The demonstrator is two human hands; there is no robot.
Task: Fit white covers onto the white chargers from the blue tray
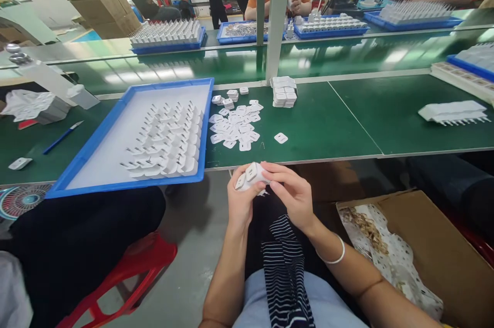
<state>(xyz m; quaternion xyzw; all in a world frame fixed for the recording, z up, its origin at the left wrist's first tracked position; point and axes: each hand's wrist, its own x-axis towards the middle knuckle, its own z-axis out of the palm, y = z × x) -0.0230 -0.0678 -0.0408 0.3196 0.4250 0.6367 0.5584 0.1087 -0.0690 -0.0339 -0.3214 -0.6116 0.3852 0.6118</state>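
A person sits at the near edge of a long green table, seen from a camera on their head. Both hands are raised together just below the table's edge, over the lap. The left hand is curled around a small cluster of white plastic plug pieces, gripping them from below and from the left. The right hand is closed on the same cluster from the right, its fingers pinching the top piece. A pale bangle circles the right wrist.

On the table, straight beyond the hands, lies a loose scatter of flat white covers. One single cover lies alone just right of that scatter. Farther back stands a short stack of white pieces, next to an upright grey post.

Left of the scatter, touching the table's near edge, sits a blue tray with rows of white plugs filling its right half, prongs up. A blue pen lies on the table left of the tray.

Below the table on the right is an open cardboard box lined with spotted plastic. A red stool stands below the table on the left.

Other people work at the table's far side, behind more blue trays.
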